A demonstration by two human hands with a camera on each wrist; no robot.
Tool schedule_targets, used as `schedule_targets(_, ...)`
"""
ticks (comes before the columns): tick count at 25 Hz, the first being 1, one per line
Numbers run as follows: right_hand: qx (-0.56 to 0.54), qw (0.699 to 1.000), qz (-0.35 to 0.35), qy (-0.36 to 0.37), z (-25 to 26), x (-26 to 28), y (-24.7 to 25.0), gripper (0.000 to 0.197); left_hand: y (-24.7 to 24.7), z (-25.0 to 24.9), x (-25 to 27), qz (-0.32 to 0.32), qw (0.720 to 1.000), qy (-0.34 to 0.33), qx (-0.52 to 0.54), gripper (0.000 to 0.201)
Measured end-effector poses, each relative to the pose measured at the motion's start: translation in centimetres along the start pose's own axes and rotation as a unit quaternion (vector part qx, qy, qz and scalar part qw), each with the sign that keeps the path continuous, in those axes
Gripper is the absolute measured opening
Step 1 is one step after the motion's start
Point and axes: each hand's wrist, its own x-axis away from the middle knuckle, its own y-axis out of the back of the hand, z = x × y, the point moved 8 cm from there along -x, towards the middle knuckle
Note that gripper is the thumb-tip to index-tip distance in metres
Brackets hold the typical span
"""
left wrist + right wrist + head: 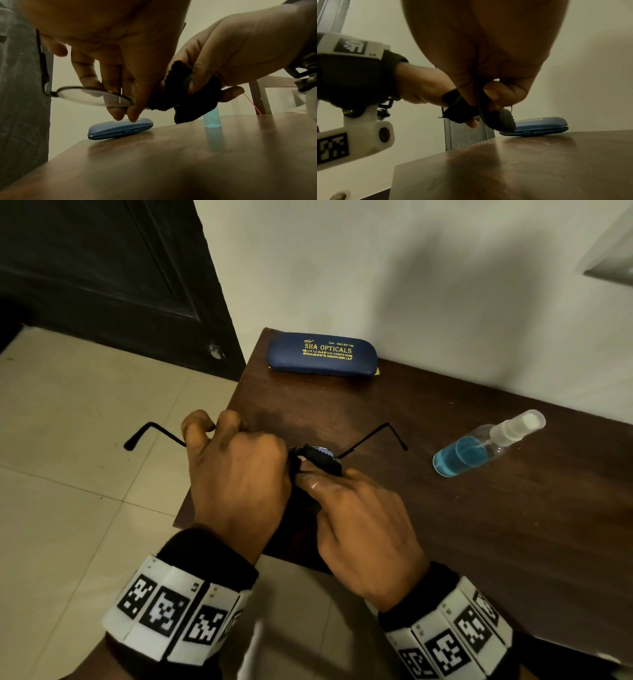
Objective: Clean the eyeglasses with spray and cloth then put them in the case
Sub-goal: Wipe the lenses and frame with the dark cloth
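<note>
I see my left hand pinching the eyeglasses at the bridge above the table, right hand pinching the black cloth round what looks like the other lens, case closed by the wall, spray bottle lying well right.

Two bare hands, the left grip and the right grip, each wear a black fabric cuff at the wrist. Behind each cuff sits a white segmented band printed with square black-and-white coded markers. From the right wrist view, the left band carries a white plastic bracket with a dark screw and another marker.
</note>
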Motion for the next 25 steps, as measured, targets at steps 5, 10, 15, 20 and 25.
schedule_targets(5,0.043,0.996,-0.028,-0.078,-0.9,0.3,0.3,0.047,0.0,0.1,0.0,0.019,1.000,0.006,-0.021,0.023)
schedule_targets(10,0.067,0.991,-0.018,-0.112,-1.4,0.4,0.2,0.046,0.4,-0.8,0.3,0.019,1.000,-0.013,-0.014,0.031)
schedule_targets(15,-0.010,0.997,0.063,-0.051,-1.1,-0.1,-0.7,0.060,0.3,-1.3,0.6,0.021,0.999,-0.026,-0.012,0.019)
schedule_targets(20,0.067,0.989,-0.019,-0.132,-1.9,0.5,0.6,0.041,0.2,-1.1,0.4,0.022,0.999,-0.014,-0.027,0.028)
schedule_targets(25,-0.026,0.995,0.082,-0.041,-1.0,0.0,-1.0,0.055,0.3,-1.2,0.5,-0.001,1.000,-0.018,-0.004,0.019)
